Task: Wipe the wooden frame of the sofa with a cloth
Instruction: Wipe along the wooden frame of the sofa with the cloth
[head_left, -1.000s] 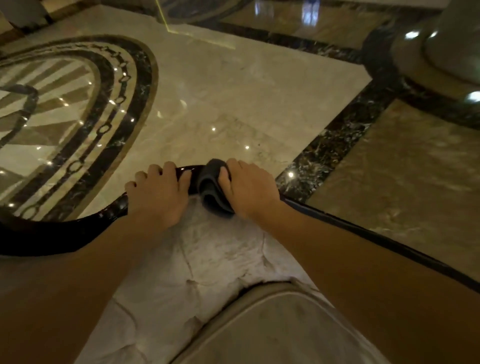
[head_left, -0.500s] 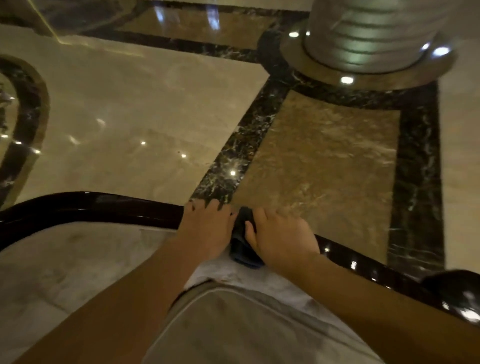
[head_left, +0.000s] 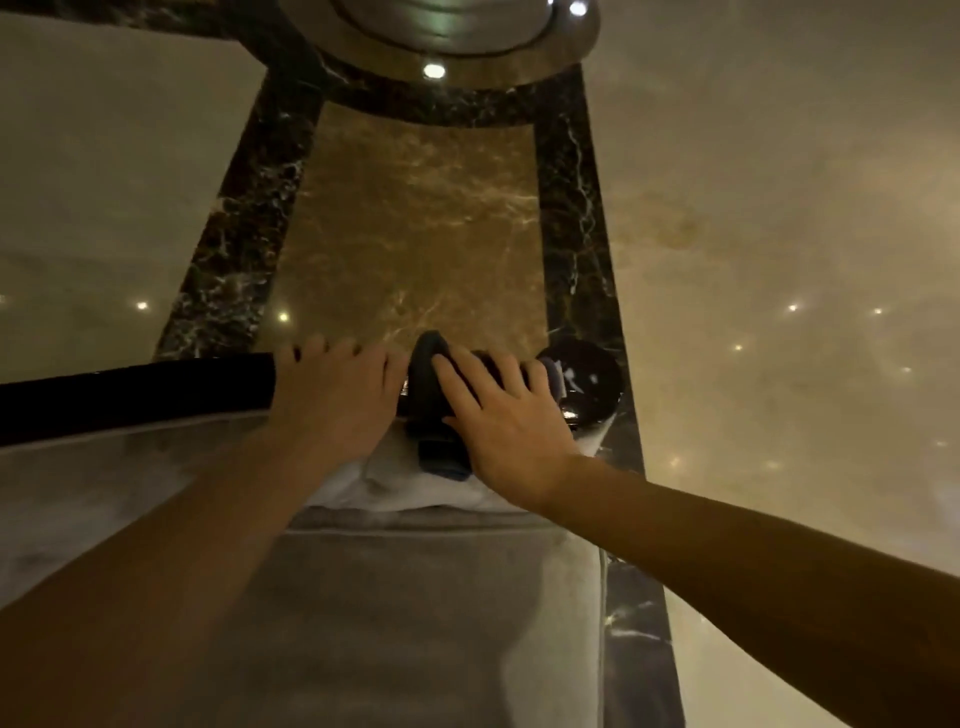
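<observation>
A dark, glossy wooden frame (head_left: 135, 389) runs along the top of the sofa back and ends at the right in a round knob (head_left: 592, 382). A dark cloth (head_left: 431, 384) is draped over the frame near that end. My right hand (head_left: 506, 421) presses flat on the cloth, fingers spread over the rail. My left hand (head_left: 337, 395) grips the bare frame just left of the cloth, fingers curled over its top. Pale upholstery (head_left: 104, 478) lies below the frame.
A grey seat cushion (head_left: 415, 597) sits below my arms. Behind the sofa is a polished marble floor (head_left: 415, 223) with dark border strips (head_left: 234, 249). A round column base (head_left: 447, 31) stands at the top centre.
Both hands and the cloth have slid rightwards along the frame to its end knob. My view has swung right, and the column base now sits straight ahead.
</observation>
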